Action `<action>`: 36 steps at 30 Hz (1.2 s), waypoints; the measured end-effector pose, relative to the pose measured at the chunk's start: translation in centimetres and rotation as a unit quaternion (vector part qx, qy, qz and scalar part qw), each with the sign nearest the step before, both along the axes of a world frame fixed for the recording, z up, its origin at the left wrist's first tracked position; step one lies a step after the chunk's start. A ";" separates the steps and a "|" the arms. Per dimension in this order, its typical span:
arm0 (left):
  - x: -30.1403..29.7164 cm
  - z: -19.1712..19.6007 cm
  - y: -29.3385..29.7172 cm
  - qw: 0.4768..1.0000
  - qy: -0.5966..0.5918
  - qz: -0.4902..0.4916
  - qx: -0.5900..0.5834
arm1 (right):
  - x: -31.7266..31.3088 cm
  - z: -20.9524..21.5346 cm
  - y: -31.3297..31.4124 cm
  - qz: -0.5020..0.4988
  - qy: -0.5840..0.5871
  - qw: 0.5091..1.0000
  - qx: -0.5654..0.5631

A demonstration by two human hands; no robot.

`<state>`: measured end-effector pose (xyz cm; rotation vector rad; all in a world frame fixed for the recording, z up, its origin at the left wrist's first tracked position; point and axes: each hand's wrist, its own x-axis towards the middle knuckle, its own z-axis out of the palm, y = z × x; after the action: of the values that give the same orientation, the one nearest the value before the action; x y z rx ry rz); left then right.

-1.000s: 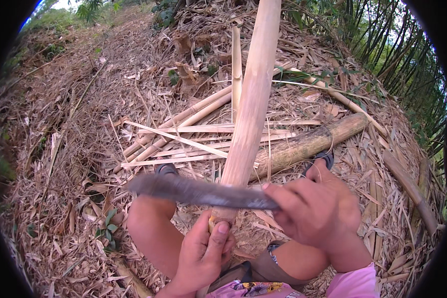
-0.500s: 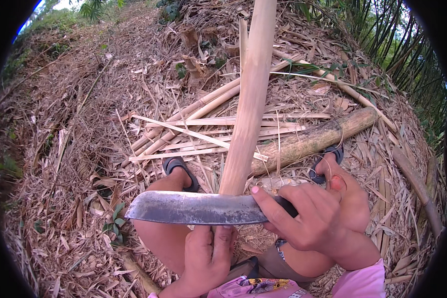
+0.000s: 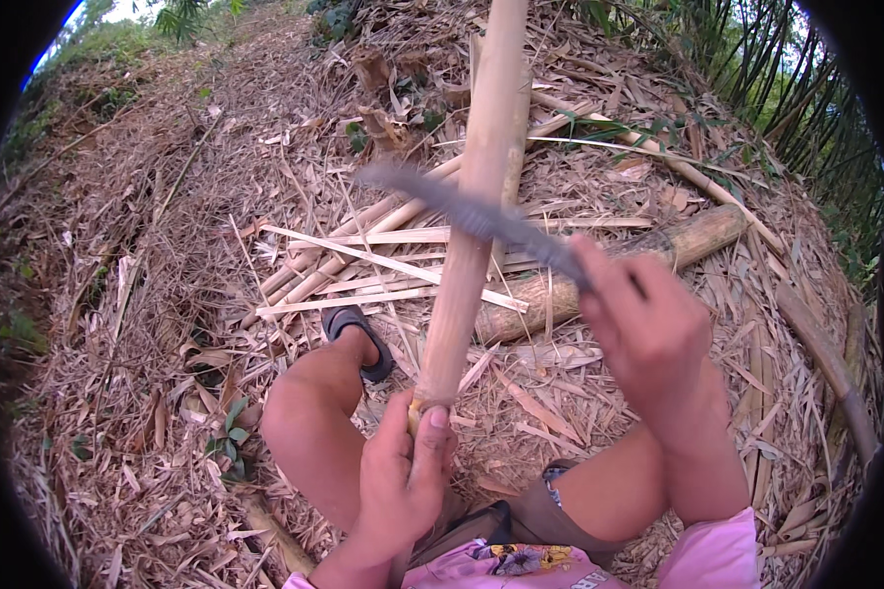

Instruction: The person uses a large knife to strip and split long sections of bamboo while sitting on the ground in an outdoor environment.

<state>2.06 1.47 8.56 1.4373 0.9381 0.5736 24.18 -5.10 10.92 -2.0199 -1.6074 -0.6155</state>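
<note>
A pale, peeled bamboo pole [image 3: 462,285] stands slanting away from me, its near end low between my knees. My left hand [image 3: 406,466] is wrapped round that near end, thumb on top. In my right hand [image 3: 648,329] is a machete [image 3: 491,221], gripped by its handle, which the fingers hide. Its dark blade is smeared by motion and lies across the pole about midway up. Whether the edge touches the pole or passes just above it, I cannot tell.
Split bamboo strips [image 3: 393,265] lie crisscrossed ahead of my feet. A thick bamboo log [image 3: 599,275] rests to the right of them, with thinner poles [image 3: 692,177] behind. Dry leaves and shavings cover the ground; stumps [image 3: 383,128] stand farther off, and bamboo stalks rise at right.
My right hand has lifted the machete away from the pole's near end, farther up along it. The blade now tilts, tip up to the left. The pole has shifted slightly left.
</note>
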 end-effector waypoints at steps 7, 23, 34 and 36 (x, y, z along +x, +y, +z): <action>-0.9 -0.6 1.6 0.998 -0.046 -0.002 -0.041 | 0.0 -0.7 0.3 0.060 -0.076 0.993 0.070; -2.1 -0.3 1.7 0.957 -0.166 -0.028 -0.235 | -2.2 -4.0 1.2 0.129 0.051 0.990 0.019; -1.9 -2.4 2.4 0.932 -0.249 -0.078 -0.252 | -4.3 -4.7 1.3 0.178 0.092 0.979 -0.038; -1.8 -2.9 2.0 0.939 -0.243 -0.074 -0.232 | -4.6 -5.3 1.3 0.189 0.078 0.978 -0.039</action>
<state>0.22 3.51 5.66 0.8719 0.5161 0.5192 19.61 -3.83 5.67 -1.6982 -1.8748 -0.2506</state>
